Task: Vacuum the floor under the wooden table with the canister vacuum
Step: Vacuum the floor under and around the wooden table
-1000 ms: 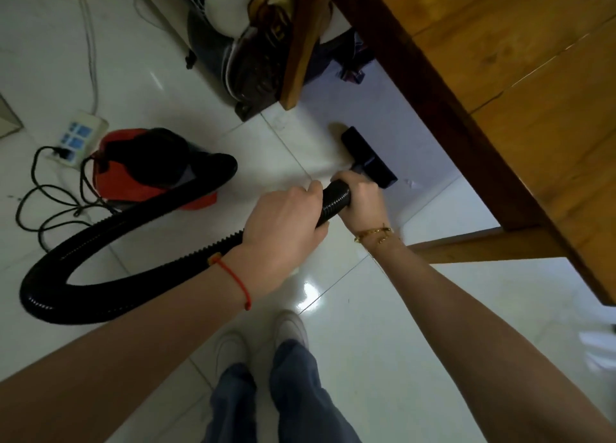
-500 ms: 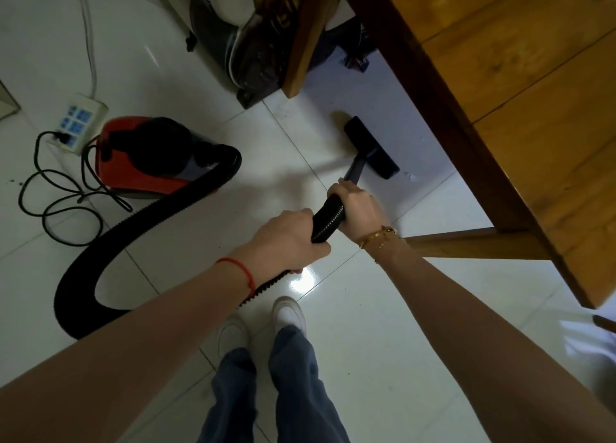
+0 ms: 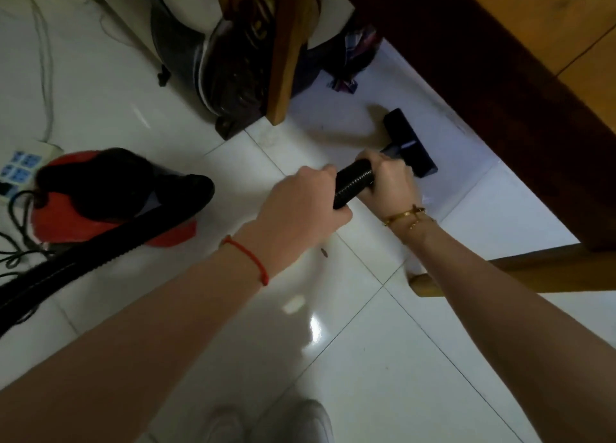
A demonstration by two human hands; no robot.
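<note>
Fingers [image 3: 386, 172] of both hands curl fully round the hose; nothing else held. Worktop [image 3: 520, 85]: wooden, upper right, floor [image 3: 366, 359] beneath in shadow. Canister vacuum [image 3: 103, 199]: red, squat, left on the tiles; likely heavy, best towed. Hose [image 3: 353, 184]: black, ribbed, flexible; grip near the stiff end. Left hand [image 3: 300, 209] behind right hand [image 3: 390, 182]. Nozzle [image 3: 408, 142]: flat on tile at the worktop's edge.
</note>
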